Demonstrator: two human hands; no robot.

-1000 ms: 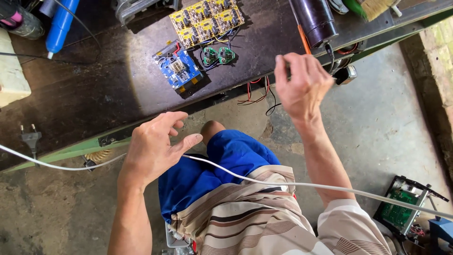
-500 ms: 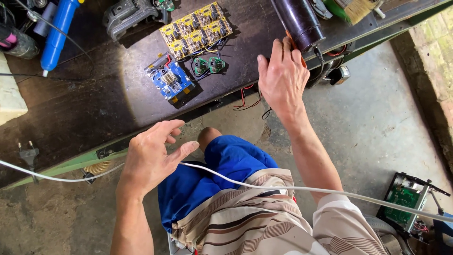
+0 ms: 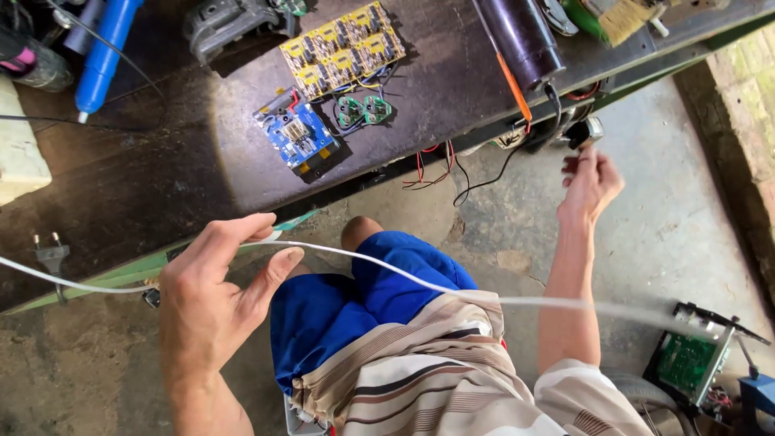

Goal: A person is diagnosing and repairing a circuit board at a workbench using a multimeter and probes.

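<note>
Left hand [image 3: 214, 278] pinches the white cable [image 3: 420, 282] at lower left; right hand [image 3: 591, 184] grasps the small black plug [image 3: 580, 133], likely needing a pull.

Circuit boards [image 3: 319, 81] on workbench [image 3: 161, 186]

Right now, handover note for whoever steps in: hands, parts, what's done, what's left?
Left hand: thumb and fingers around the white cable, which runs across the lap.
Right hand: at the bench edge, fingertips on a small dark plug hanging there; grip blurred.
Bench: blue circuit board, yellow board panel, two green round boards, loose red and black wires.
Done: white cable in hand.
Left: boards lie untouched.
</note>
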